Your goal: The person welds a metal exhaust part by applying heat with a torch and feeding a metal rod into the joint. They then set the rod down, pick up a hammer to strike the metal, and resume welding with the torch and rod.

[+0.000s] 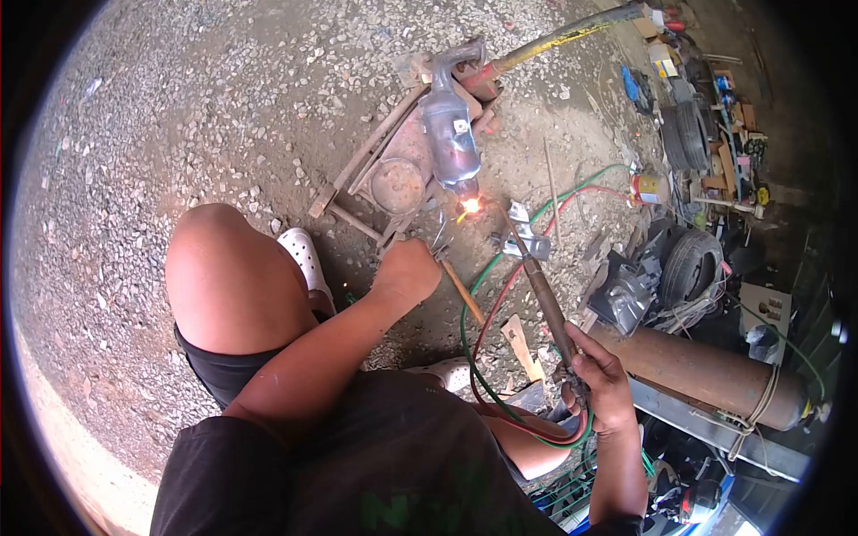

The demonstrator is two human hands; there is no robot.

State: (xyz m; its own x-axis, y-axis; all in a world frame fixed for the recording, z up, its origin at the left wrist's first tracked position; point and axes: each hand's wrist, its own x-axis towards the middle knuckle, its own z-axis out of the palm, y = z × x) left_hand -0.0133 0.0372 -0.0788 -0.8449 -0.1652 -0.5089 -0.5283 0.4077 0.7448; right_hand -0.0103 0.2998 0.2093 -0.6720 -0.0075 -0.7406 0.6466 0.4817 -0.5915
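Note:
My right hand (601, 380) is closed around the handle of a gas torch (547, 299), whose thin nozzle points up and left. At its tip a bright flame glows on the lower end of a metal exhaust canister (450, 134). My left hand (411, 270) is closed just below the glow, on a thin metal wire (440, 234) that reaches toward it; the part inside the fist is hidden. The canister rests on a rusty floor jack (396, 185). A wooden stick (463, 292) lies on the ground beside my left hand.
Green and red hoses (474, 348) run from the torch across the ground. On the right lie a rusty gas cylinder (706, 371), tires (690, 266), a crumpled metal shield (630, 290) and a can (648, 188). A yellow-black jack handle (572, 34) extends up right. Gravel (179, 116) spreads left.

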